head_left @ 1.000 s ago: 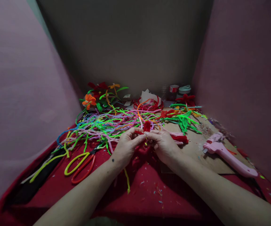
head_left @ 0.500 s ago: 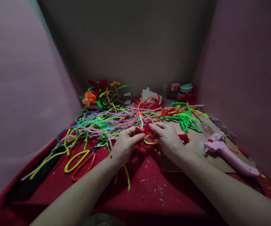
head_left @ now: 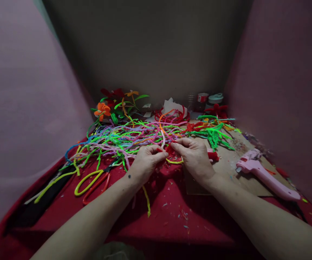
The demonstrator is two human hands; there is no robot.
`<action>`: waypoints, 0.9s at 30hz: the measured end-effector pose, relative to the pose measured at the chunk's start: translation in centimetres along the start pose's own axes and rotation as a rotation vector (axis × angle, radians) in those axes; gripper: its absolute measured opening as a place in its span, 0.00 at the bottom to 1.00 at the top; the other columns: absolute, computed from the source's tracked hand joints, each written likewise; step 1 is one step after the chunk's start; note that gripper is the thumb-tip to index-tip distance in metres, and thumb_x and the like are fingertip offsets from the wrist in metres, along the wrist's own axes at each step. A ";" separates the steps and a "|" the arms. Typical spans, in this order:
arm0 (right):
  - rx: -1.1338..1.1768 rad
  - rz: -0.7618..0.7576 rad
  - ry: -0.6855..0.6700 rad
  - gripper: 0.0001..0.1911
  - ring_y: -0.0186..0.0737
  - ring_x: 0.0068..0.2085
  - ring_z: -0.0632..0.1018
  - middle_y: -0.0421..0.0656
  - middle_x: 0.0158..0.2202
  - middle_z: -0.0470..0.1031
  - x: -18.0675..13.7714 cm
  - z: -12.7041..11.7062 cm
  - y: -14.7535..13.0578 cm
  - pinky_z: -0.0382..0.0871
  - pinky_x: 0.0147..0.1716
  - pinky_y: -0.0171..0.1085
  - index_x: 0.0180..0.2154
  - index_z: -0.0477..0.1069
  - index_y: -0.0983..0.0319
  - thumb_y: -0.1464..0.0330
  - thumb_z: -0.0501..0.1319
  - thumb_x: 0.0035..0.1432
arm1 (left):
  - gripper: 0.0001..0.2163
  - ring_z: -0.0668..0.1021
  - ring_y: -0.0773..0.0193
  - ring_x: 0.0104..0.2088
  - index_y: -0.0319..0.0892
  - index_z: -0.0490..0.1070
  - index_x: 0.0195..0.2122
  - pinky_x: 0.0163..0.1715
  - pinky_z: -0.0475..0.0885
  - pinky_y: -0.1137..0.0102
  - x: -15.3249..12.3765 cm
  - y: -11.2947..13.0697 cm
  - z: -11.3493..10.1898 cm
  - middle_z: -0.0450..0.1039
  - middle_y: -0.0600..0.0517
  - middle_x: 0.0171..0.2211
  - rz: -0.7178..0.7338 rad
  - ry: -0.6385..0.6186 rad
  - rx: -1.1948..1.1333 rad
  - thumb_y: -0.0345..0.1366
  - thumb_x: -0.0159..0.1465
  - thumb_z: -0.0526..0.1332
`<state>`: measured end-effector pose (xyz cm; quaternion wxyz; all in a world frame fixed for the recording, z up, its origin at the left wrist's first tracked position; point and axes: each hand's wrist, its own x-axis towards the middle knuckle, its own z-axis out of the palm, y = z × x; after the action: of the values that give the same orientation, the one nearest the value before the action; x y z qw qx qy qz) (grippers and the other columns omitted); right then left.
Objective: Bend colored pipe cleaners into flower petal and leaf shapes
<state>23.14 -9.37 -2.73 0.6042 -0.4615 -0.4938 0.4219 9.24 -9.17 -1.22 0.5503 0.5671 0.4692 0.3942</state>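
My left hand (head_left: 147, 161) and my right hand (head_left: 194, 156) meet low over the red cloth (head_left: 169, 216), both pinched on a small red pipe-cleaner piece (head_left: 169, 149) held between their fingertips. A yellow pipe cleaner (head_left: 173, 161) curves just under my right hand. Directly behind the hands lies a tangled heap of pipe cleaners (head_left: 123, 139) in green, pink, purple and blue. Most of the red piece is hidden by my fingers.
Scissors with yellow and red handles (head_left: 92, 182) lie left of my left hand. A pink glue gun (head_left: 264, 175) rests on cardboard (head_left: 234, 173) at the right. Finished pipe-cleaner flowers (head_left: 112, 106) and small jars (head_left: 208, 99) stand at the back. Pink walls close both sides.
Both hands have dropped closer to the cloth with the red piece, which now shows less between the fingers. The view has shifted slightly.
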 end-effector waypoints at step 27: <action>0.270 0.159 -0.123 0.12 0.27 0.20 0.61 0.35 0.20 0.65 0.5 -0.2 -0.3 0.53 0.20 0.31 0.29 0.74 0.63 0.62 0.66 0.42 | 0.06 0.63 0.74 0.12 0.37 0.68 0.21 0.13 0.58 0.76 0.5 -0.8 -1.5 0.61 0.58 0.13 -0.058 -0.138 -0.163 0.33 0.49 0.64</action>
<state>23.37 -9.00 -2.39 0.5940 -0.3869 -0.4308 0.5585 7.81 -8.32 -1.95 0.6370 0.5323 0.4127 0.3750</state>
